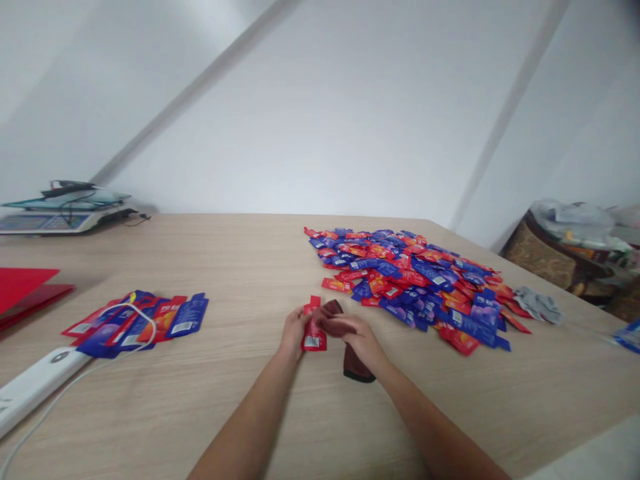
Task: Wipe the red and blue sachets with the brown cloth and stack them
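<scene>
A small red packet (310,325) with a white barcode label and a narrow top tab lies on the table in front of me. My left hand (293,333) grips its left edge, fingers closed. From the right, my right hand (361,339) holds a brown cloth with a black hem (356,363), perhaps a glove or sock. One end of this cloth reaches over the packet's right side, and the hemmed end hangs down beneath my hand. My fingers hide part of both things.
A wide heap of red and blue packets (400,267) covers the right side, with a grey glove-like cloth (537,305) beside it. At left lie overlapping packets (165,320), a white power strip (45,380) with a cable, red folders (30,293) and a scale (60,220).
</scene>
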The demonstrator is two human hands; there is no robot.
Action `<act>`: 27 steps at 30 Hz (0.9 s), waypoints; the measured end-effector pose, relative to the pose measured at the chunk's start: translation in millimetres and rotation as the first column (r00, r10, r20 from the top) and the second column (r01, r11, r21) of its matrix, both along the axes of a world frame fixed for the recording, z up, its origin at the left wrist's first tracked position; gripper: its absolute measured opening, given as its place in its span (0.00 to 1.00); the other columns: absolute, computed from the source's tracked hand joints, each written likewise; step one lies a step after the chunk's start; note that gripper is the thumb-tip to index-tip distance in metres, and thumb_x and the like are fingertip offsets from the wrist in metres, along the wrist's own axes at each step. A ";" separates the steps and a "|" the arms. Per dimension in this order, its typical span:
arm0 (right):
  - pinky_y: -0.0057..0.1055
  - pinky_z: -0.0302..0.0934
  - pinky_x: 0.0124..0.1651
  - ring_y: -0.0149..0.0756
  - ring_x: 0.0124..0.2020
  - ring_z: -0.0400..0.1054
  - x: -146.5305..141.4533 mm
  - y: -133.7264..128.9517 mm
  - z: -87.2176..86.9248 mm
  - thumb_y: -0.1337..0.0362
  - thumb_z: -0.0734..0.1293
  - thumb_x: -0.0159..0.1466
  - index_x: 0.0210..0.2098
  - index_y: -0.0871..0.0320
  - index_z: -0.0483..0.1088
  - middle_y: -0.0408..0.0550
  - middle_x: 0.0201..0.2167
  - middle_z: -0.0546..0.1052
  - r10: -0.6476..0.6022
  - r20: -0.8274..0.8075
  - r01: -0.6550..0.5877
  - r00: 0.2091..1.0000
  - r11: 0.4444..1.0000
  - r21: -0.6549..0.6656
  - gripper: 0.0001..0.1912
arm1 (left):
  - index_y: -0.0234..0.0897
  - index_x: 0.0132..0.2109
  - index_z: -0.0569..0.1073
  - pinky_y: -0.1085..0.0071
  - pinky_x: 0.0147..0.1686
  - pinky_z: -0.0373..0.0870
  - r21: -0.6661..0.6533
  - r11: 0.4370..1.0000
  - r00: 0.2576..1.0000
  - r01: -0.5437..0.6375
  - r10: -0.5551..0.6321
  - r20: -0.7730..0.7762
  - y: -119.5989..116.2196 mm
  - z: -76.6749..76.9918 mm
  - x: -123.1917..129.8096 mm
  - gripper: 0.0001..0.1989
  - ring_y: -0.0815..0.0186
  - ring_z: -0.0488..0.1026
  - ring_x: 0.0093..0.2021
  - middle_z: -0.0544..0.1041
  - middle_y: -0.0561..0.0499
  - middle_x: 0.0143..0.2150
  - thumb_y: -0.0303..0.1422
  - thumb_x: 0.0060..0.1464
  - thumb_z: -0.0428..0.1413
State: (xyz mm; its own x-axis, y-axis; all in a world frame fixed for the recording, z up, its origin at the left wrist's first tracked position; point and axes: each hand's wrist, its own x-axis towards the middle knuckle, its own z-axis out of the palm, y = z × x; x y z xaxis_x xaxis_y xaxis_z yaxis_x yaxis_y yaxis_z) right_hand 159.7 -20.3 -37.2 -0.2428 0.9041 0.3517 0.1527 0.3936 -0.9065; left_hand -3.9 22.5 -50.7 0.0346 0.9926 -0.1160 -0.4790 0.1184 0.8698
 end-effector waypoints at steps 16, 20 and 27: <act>0.38 0.51 0.58 0.39 0.55 0.55 -18.6 30.0 17.3 0.80 0.55 0.52 0.58 0.49 0.60 0.45 0.55 0.65 -0.359 0.534 0.204 0.766 0.922 0.329 0.37 | 0.36 0.41 0.69 0.71 0.27 0.68 0.048 0.981 0.980 -0.187 0.183 0.072 1.8 0.7 -1.7 0.16 0.67 0.72 0.24 0.77 0.52 0.29 0.32 0.41 0.59; 0.40 0.46 0.62 0.38 0.60 0.50 -40.5 31.6 17.3 0.79 0.54 0.52 0.60 0.47 0.58 0.43 0.58 0.61 -0.423 0.296 0.317 0.857 0.884 0.344 0.38 | 0.33 0.39 0.71 0.68 0.32 0.70 0.011 0.990 0.983 -0.143 0.141 0.119 4.2 -1.5 -2.5 0.14 0.64 0.74 0.28 0.78 0.48 0.31 0.31 0.43 0.58; 0.42 0.51 0.59 0.42 0.57 0.53 -60.6 43.9 15.1 0.78 0.57 0.54 0.60 0.51 0.59 0.46 0.59 0.62 -0.273 0.558 0.120 0.784 0.948 0.295 0.35 | 0.30 0.43 0.73 0.67 0.40 0.70 0.013 0.991 0.972 -0.132 0.127 0.200 7.0 1.7 -2.4 0.15 0.62 0.76 0.37 0.79 0.43 0.38 0.31 0.45 0.57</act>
